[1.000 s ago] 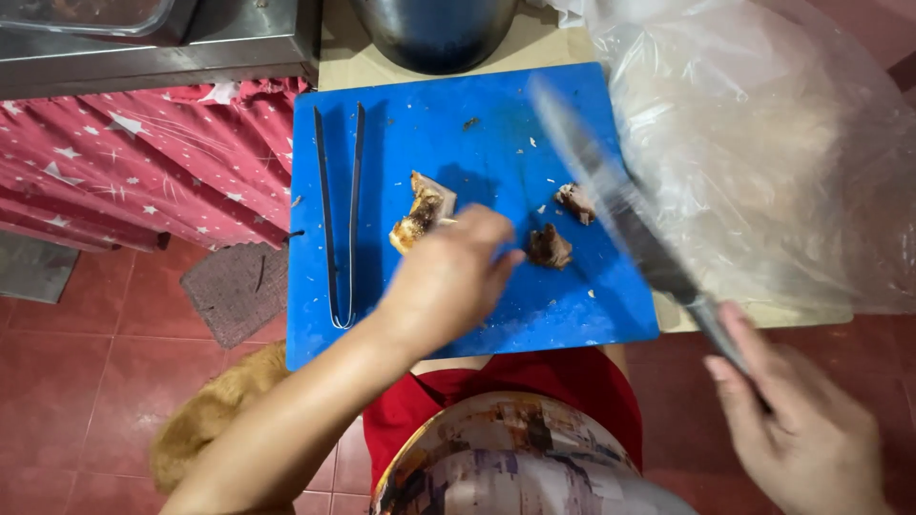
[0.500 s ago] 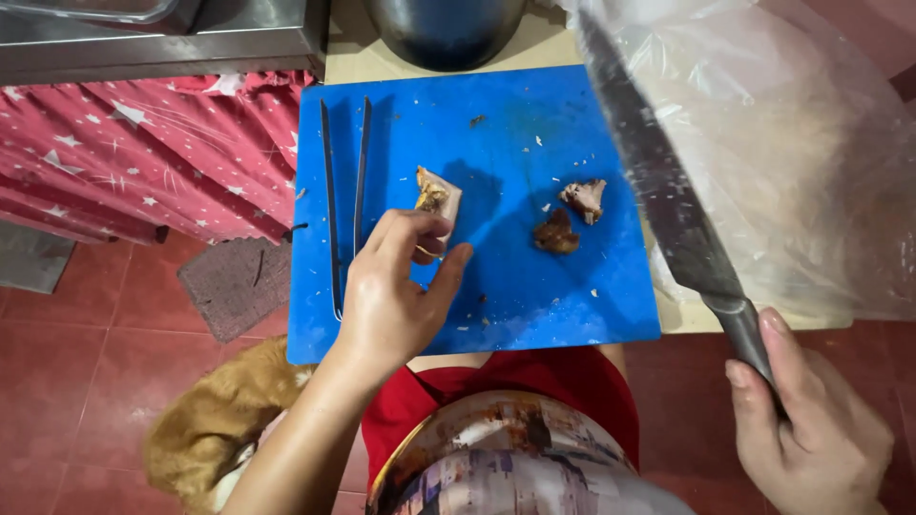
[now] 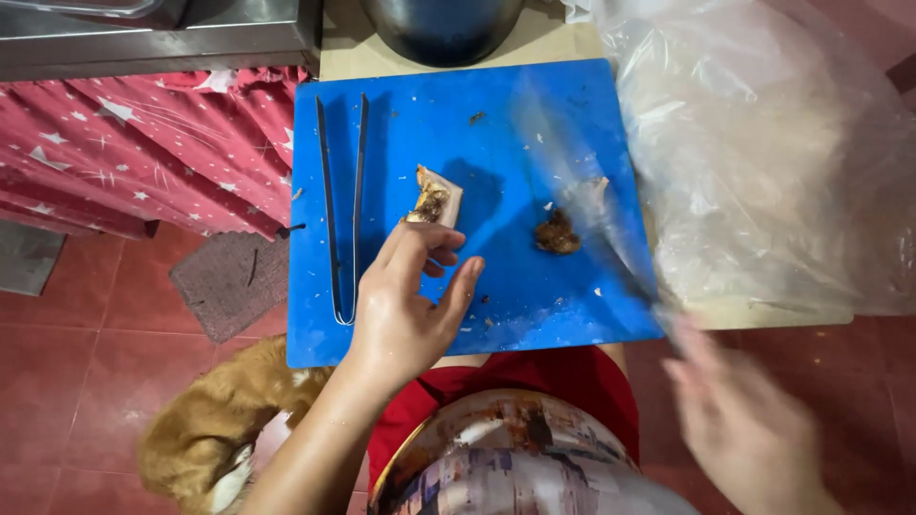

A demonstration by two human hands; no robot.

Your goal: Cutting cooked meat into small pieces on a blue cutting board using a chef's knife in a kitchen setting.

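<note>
A piece of cooked meat (image 3: 434,198) is pinched at its near end by the fingertips of the left hand (image 3: 410,305) on a blue cutting board (image 3: 420,124) that lies at the near edge of the table (image 3: 339,48); the hand is partly closed, thumb apart from the fingers. The right hand (image 3: 749,429) is seen blurred beyond the board's near right corner, closed on the handle of a long knife (image 3: 596,219), whose smeared blade is stretched across the right half of the board. Under that blade, 2 smaller pieces of meat (image 3: 558,234) are seen near the board's right edge, well apart from the held piece. A pair of metal tongs (image 3: 342,200) is laid along the board's left side, just beside the left hand. A dark metal pot (image 3: 441,29) is set at the board's far edge, and a clear plastic bag (image 3: 773,153) is spread over the table's right end. A tan furry animal (image 3: 224,420) is visible on the red tiled floor (image 3: 86,381) below the left forearm.
</note>
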